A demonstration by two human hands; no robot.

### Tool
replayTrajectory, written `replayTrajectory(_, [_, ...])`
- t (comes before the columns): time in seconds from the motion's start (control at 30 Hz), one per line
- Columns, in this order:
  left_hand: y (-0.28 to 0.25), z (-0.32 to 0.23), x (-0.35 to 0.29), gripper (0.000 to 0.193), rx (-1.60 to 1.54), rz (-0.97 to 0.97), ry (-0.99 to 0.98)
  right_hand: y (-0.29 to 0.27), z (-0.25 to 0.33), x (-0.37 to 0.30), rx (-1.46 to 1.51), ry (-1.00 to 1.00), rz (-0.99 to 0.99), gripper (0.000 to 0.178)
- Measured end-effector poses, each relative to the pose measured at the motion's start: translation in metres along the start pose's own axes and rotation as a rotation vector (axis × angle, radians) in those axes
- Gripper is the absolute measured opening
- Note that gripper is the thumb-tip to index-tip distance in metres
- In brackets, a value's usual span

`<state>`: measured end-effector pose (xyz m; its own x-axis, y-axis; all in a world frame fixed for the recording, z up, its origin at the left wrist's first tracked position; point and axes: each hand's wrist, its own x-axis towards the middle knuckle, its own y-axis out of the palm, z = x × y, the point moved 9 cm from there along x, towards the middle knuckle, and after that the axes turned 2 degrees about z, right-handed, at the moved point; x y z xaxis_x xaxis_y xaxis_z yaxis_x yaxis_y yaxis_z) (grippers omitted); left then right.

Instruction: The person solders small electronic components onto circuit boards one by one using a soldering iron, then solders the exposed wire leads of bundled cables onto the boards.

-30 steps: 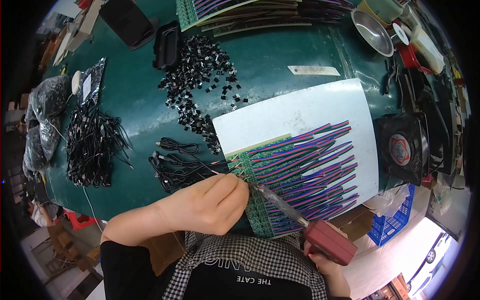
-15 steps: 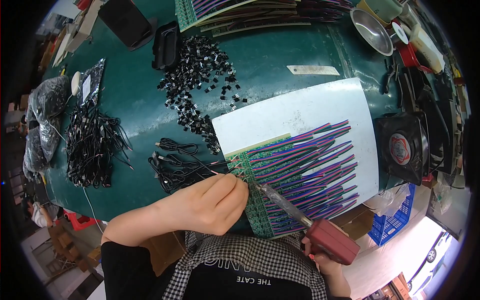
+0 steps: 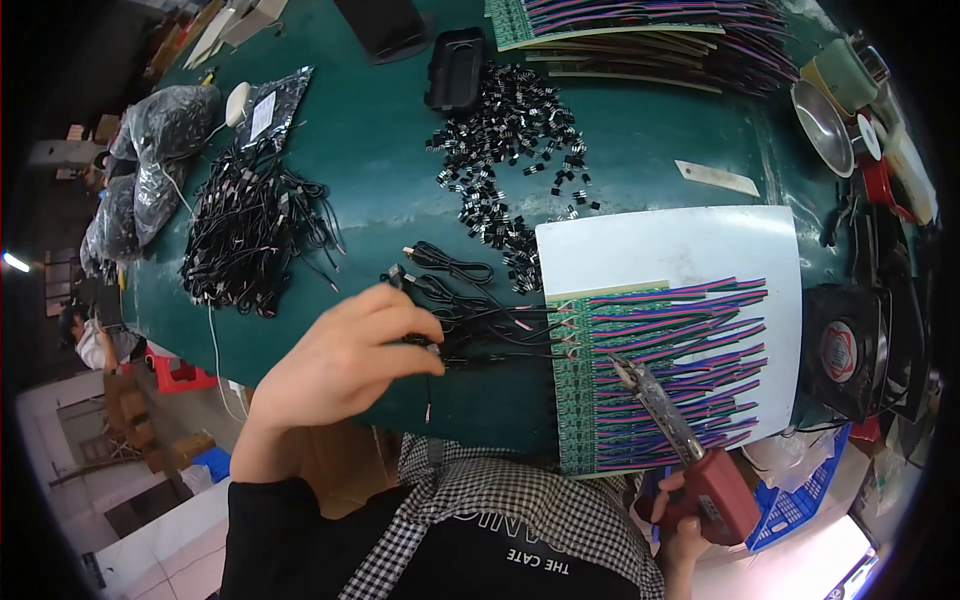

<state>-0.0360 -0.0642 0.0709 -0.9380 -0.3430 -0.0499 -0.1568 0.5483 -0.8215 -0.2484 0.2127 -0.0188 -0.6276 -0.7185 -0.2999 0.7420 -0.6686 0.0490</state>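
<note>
My left hand (image 3: pixel 350 350) is over the left part of the table, thumb and fingers closed around a black USB cable (image 3: pixel 428 385) whose stripped pinkish end hangs down. Beside those fingers lie several more black cables (image 3: pixel 455 295), some running to the left edge of the circuit board panel (image 3: pixel 573 400). My right hand (image 3: pixel 680 510) grips a red soldering gun (image 3: pixel 722 497) by its handle. The gun's metal tip points up and left, above the panel. Rows of blue, red and black ribbon wires (image 3: pixel 690 345) extend rightward from the panel.
A white sheet (image 3: pixel 670 245) lies beneath the panel. Farther back are loose small black components (image 3: pixel 520 130), a black tray (image 3: pixel 456 72) and stacked wired panels (image 3: pixel 640 45). A cable bundle (image 3: pixel 245 230) lies left. A fan (image 3: pixel 845 350) and metal bowl (image 3: pixel 823 128) stand right.
My left hand has moved left, away from the panel's edge to the loose cables, and now holds one. The soldering gun's tip has pulled back to the right. The view has shifted left.
</note>
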Motion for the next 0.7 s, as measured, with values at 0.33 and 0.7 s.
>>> replayTrajectory(0.33, [0.023, -0.015, 0.004, 0.019, -0.241, -0.205, -0.024, 0.025, 0.012, -0.004, 0.188, 0.077, 0.173, 0.059])
replayTrajectory(0.7, [0.049, -0.042, 0.041, 0.020, -0.026, -0.364, 0.074, 0.020, 0.000, 0.000, 0.319, 0.203, 0.113, 0.079])
